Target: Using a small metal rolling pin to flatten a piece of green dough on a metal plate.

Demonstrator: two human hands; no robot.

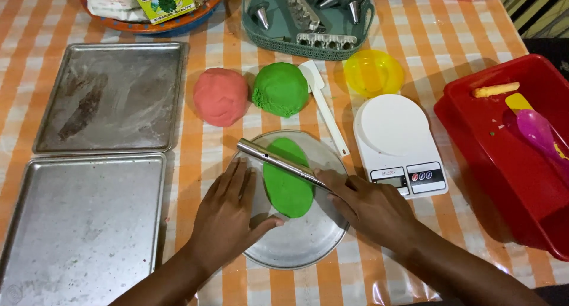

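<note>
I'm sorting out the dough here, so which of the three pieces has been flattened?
The green dough on the round plate, under the metal roller. The pink ball and green ball behind it are rounded lumps on the cloth.

Round metal plate [296, 246] is showing a dull, brushed grey finish. On it, flattened green dough [287, 178] is looking smooth and matt. Metal rolling rod [278, 161] across the dough is gleaming, polished. Left of the plate, two metal baking trays [101, 98] [83, 223] are looking scuffed and floury. Right of the plate, white plastic scale [394, 137] is looking smooth, and red plastic tub [504, 158] is shining glossy. Bench cloth [444, 51] is reflecting light, plastic-coated.
</note>
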